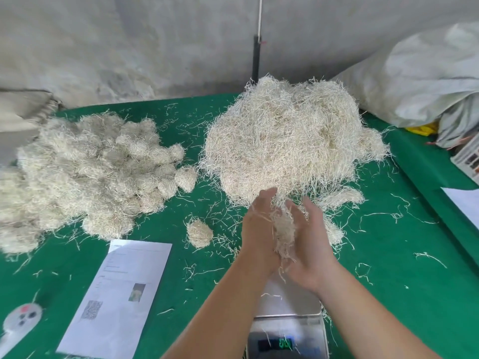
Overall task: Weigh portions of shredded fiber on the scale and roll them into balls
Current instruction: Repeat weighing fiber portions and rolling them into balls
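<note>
surface (388,255) green, strewn with loose strands | fiber heap (285,143) beyond the scale | pile of balls (85,172) left of and beyond the scale | paper sheet (116,294) left of the scale | scale (290,307) at near edge, plate bare but for a strand | hands: left (259,229) and right (311,242) above the scale, palms facing, straight fingers pressing a fiber portion (283,231) between them | single ball (199,233) left of the hands

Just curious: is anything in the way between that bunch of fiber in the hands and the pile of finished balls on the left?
Nothing visible. The portion sits between both palms, and only one stray ball and loose strands lie on the green cloth toward the ball pile.
</note>
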`<state>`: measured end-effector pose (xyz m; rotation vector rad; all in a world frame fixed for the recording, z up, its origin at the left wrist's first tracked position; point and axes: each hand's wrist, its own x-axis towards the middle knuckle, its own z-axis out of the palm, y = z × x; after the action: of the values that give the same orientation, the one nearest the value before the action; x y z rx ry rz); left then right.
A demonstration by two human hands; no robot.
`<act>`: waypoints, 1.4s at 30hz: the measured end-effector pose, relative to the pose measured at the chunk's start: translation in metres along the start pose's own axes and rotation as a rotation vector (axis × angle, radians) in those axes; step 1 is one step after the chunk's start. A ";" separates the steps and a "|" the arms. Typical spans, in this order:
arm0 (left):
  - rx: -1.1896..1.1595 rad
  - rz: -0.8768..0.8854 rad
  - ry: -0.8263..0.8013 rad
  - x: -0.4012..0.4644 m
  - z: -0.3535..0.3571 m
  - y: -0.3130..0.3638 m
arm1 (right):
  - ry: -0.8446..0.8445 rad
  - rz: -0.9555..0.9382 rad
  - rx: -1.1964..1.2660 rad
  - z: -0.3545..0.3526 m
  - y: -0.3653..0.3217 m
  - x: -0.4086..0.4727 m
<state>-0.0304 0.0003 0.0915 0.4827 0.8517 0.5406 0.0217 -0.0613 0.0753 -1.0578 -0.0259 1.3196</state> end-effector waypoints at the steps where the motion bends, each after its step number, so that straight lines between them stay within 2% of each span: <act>1: -0.013 0.085 -0.074 -0.005 0.003 -0.002 | 0.012 0.042 0.023 0.001 -0.004 -0.004; 2: 0.090 0.224 -0.124 -0.009 0.006 -0.008 | 0.044 0.015 0.026 0.002 -0.008 -0.007; 4: 0.403 0.537 -0.098 -0.011 0.008 -0.018 | 0.179 -0.098 0.017 0.007 -0.015 -0.007; 6: 0.710 0.765 -0.033 -0.003 0.008 -0.014 | 0.221 -0.246 -0.102 0.015 -0.018 -0.006; 8: 0.968 0.771 0.090 0.004 0.006 -0.005 | 0.263 -0.424 -0.277 0.027 -0.015 -0.006; 9: 0.904 0.732 -0.008 0.005 0.001 -0.004 | 0.282 -0.521 -0.320 0.029 -0.012 -0.005; 11: 0.636 0.506 -0.190 -0.004 -0.002 -0.010 | 0.299 -0.651 -0.431 0.028 -0.016 -0.003; 13: 0.298 0.313 -0.179 -0.013 0.003 -0.017 | 0.260 -0.677 -0.555 0.025 -0.029 0.001; 14: 0.153 0.259 -0.100 -0.014 0.002 -0.021 | 0.240 -0.667 -0.574 0.024 -0.034 0.003; 17: -0.085 -0.016 -0.062 -0.021 0.013 -0.003 | 0.145 -0.688 -0.629 0.029 -0.035 0.012; 19: -0.062 -0.029 -0.090 -0.021 0.019 0.015 | 0.080 -0.750 -0.665 0.039 -0.037 0.013; 21: 0.081 0.057 -0.143 -0.025 0.027 0.041 | 0.039 -0.935 -0.765 0.044 -0.048 0.014; 24: 0.190 0.187 -0.226 -0.033 0.048 0.072 | 0.194 -1.194 -1.044 0.060 -0.076 0.007; 25: 0.195 0.253 -0.205 -0.034 0.056 0.079 | 0.199 -1.214 -1.069 0.067 -0.085 0.003; 27: 0.154 0.394 -0.152 -0.036 0.071 0.094 | 0.066 -1.077 -1.006 0.080 -0.097 -0.008; 30: 0.168 0.572 -0.107 -0.036 0.086 0.106 | -0.181 -0.587 -0.463 0.105 -0.108 -0.026; 31: 0.238 0.664 -0.099 -0.038 0.089 0.103 | -0.182 -0.563 -0.401 0.107 -0.110 -0.028; 34: 0.572 0.925 -0.132 -0.039 0.085 0.092 | -0.040 -0.657 -0.440 0.107 -0.112 -0.026; 38: 0.859 0.799 -0.042 -0.042 0.084 0.112 | 0.019 -0.689 -0.354 0.104 -0.109 -0.023; 39: 0.814 0.773 -0.096 -0.047 0.084 0.115 | 0.029 -0.725 -0.361 0.105 -0.110 -0.024; 42: 0.387 0.631 -0.413 -0.054 0.078 0.114 | 0.054 -0.803 -0.301 0.110 -0.125 -0.028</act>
<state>-0.0254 0.0394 0.2349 1.1947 0.3886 0.8173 0.0459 -0.0017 0.2314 -1.1598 -0.5663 0.5631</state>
